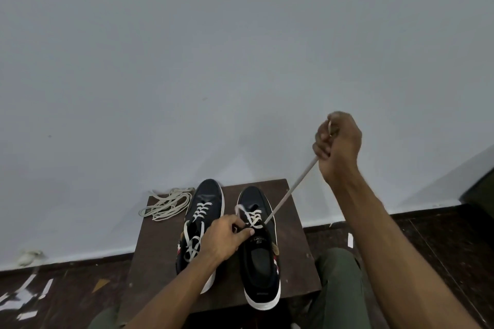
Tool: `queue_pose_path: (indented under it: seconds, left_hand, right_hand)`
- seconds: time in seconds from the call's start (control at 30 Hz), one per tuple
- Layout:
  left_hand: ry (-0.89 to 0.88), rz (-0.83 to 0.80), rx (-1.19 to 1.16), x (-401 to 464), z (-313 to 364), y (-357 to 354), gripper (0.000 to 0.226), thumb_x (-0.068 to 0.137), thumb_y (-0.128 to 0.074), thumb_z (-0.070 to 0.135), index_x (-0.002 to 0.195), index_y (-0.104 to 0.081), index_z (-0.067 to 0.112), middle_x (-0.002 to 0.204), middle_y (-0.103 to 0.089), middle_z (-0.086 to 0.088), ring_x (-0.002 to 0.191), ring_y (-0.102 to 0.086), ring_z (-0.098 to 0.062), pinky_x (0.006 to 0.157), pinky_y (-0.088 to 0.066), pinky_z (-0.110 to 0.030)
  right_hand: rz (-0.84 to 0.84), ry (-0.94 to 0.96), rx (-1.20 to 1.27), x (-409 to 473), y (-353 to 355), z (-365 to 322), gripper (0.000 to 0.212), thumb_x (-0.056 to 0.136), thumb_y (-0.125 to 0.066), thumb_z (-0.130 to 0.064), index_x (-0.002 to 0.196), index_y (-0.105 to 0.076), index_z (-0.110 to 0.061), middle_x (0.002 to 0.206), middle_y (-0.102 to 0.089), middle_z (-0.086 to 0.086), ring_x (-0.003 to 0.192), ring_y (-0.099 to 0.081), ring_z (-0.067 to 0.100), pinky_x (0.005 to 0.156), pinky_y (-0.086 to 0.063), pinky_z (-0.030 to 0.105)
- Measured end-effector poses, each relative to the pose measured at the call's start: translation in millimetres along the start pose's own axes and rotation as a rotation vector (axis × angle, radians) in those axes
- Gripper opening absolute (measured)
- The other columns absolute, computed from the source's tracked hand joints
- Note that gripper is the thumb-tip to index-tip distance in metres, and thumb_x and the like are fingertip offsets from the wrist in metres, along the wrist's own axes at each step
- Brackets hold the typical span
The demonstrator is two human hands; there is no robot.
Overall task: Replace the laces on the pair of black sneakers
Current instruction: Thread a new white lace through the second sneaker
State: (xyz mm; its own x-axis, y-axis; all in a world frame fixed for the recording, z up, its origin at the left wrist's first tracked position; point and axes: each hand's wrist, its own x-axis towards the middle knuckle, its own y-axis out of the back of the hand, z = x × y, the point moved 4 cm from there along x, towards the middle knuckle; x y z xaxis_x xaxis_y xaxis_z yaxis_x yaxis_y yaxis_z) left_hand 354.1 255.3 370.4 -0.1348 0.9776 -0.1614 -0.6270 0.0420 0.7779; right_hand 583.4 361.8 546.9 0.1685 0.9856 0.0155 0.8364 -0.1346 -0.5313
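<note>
Two black sneakers with white soles stand side by side on a small dark wooden stool, toes pointing away from me. The left sneaker is laced with a white lace. On the right sneaker the lace crosses only the front eyelets. My left hand rests on the right sneaker's tongue and pinches the lace there. My right hand is raised high to the right, fist curled round the white lace, which runs taut down to an eyelet.
A loose bundle of cream laces lies on the stool's far left corner. A plain grey wall stands right behind. Paper scraps litter the dark wood floor at left. My knees in green trousers flank the stool.
</note>
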Motion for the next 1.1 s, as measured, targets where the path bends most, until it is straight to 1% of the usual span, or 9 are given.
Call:
queue_pose_path:
  seconds: [0.13, 0.23, 0.3, 0.47, 0.63, 0.73, 0.83, 0.93, 1.1]
  left_hand:
    - [0.026, -0.064, -0.070, 2.5, -2.2, -6.0, 0.016, 0.079, -0.070, 0.052, 0.073, -0.068, 0.037, 0.078, -0.070, 0.015, 0.076, -0.065, -0.003, 0.074, -0.056, -0.035]
    - [0.040, -0.082, -0.100, 2.2, -1.3, -6.6, 0.017, 0.080, -0.070, 0.049, 0.066, -0.067, 0.039, 0.073, -0.070, 0.013, 0.072, -0.066, -0.005, 0.073, -0.056, -0.034]
    - [0.053, -0.082, -0.109, 2.0, -1.7, -5.4, 0.018, 0.083, -0.070, 0.044, 0.067, -0.068, 0.036, 0.067, -0.070, 0.009, 0.067, -0.066, -0.007, 0.069, -0.055, -0.033]
    - [0.068, -0.078, -0.094, 2.9, -6.8, -6.1, 0.020, 0.085, -0.067, 0.039, 0.070, -0.072, 0.027, 0.059, -0.067, 0.007, 0.059, -0.063, -0.009, 0.063, -0.050, -0.029]
    - [0.086, -0.075, -0.103, 4.0, -6.2, -5.8, 0.029, 0.085, -0.067, 0.034, 0.057, -0.066, 0.031, 0.053, -0.062, 0.008, 0.055, -0.061, -0.010, 0.059, -0.048, -0.027]
    - [0.090, -0.081, -0.106, 3.4, -5.7, -5.0, 0.024, 0.086, -0.067, 0.034, 0.062, -0.069, 0.027, 0.056, -0.066, 0.005, 0.059, -0.065, -0.013, 0.060, -0.050, -0.027]
    - [0.106, -0.083, -0.141, 2.5, -3.9, -5.7, 0.022, 0.084, -0.069, 0.035, 0.063, -0.068, 0.029, 0.054, -0.065, 0.008, 0.055, -0.063, -0.008, 0.063, -0.051, -0.027]
    - [0.113, -0.075, -0.197, 4.4, -2.5, -6.2, 0.015, 0.082, -0.068, 0.042, 0.069, -0.066, 0.035, 0.068, -0.069, 0.011, 0.069, -0.067, -0.008, 0.075, -0.055, -0.032]
    - [0.145, -0.084, -0.257, 15.4, -7.9, -13.3, 0.022, 0.089, -0.057, 0.031, 0.072, -0.069, 0.037, 0.068, -0.070, 0.013, 0.076, -0.069, -0.015, 0.083, -0.055, -0.042]
  right_hand:
    - [-0.295, 0.115, -0.821, -13.1, 7.8, 60.9, 0.016, 0.087, -0.057, -0.010, 0.072, -0.062, -0.013, 0.055, -0.055, -0.003, 0.049, -0.047, 0.007, 0.049, -0.041, 0.024]
    - [-0.672, -0.042, -1.460, -42.6, 45.6, 142.7, 0.016, 0.086, -0.059, -0.026, 0.095, -0.071, -0.023, 0.096, -0.068, -0.003, 0.087, -0.063, 0.015, 0.081, -0.051, 0.034]
    - [-0.780, -0.096, -1.612, -66.8, 62.1, 173.4, 0.026, 0.088, -0.055, -0.031, 0.111, -0.067, -0.025, 0.113, -0.061, -0.002, 0.102, -0.061, 0.019, 0.086, -0.049, 0.033]
    - [-0.600, -0.107, -1.503, -78.8, 67.3, 182.8, 0.017, 0.093, -0.053, -0.027, 0.094, -0.069, -0.022, 0.099, -0.066, -0.005, 0.089, -0.063, 0.017, 0.079, -0.052, 0.035]
    - [-0.259, -0.216, -0.752, -51.1, 44.3, 118.1, 0.018, 0.091, -0.056, -0.003, 0.076, -0.065, -0.006, 0.064, -0.065, -0.002, 0.046, -0.052, 0.003, 0.046, -0.040, 0.017]
    - [-0.254, -0.232, -0.570, -40.2, 34.4, 92.2, 0.019, 0.089, -0.051, 0.000, 0.072, -0.060, -0.001, 0.073, -0.072, 0.008, 0.038, -0.041, 0.013, 0.037, -0.028, 0.018]
    - [-0.221, -0.284, -0.585, -54.7, 42.3, 106.2, 0.019, 0.092, -0.045, -0.001, 0.075, -0.053, -0.001, 0.070, -0.062, 0.022, 0.035, -0.041, 0.010, 0.036, -0.029, 0.018]
    - [-0.183, -0.302, -0.667, -68.8, 56.8, 135.2, 0.028, 0.098, -0.051, -0.018, 0.082, -0.057, 0.005, 0.058, -0.047, 0.007, 0.040, -0.044, 0.009, 0.043, -0.039, 0.023]
    - [-0.381, -0.326, -1.041, -67.1, 76.8, 197.1, 0.015, 0.089, -0.057, -0.026, 0.092, -0.072, -0.028, 0.086, -0.071, -0.006, 0.076, -0.065, 0.013, 0.075, -0.058, 0.047]
